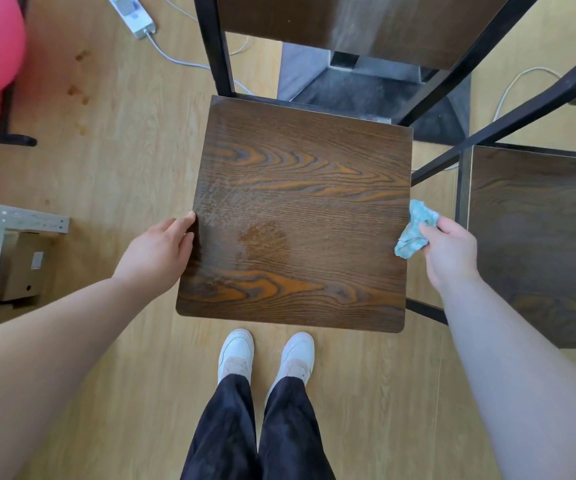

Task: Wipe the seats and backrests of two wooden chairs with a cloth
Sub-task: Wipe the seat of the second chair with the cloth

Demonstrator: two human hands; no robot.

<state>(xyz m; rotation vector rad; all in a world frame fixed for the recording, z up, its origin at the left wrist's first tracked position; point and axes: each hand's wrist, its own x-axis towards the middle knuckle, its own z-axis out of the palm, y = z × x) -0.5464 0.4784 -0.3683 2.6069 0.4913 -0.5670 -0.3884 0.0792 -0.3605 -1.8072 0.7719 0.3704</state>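
Head view: two wooden chairs stand on the floor (123,161), backrests on the far side. The left hand (161,249) grips the left edge of the middle chair (297,209). The right hand (451,252) pinches one bunched cloth (414,232) at that seat's right edge, beside the second chair (539,244); the cloth's length runs near to far.

Single head view, wide-angle, worn at standing height. Faces almost straight down at floor (123,161). Chair seat (297,216) close, filling frame centre. Wearer's own shoes (265,355) near bottom edge. Second chair seat (539,244) cut off by right edge.
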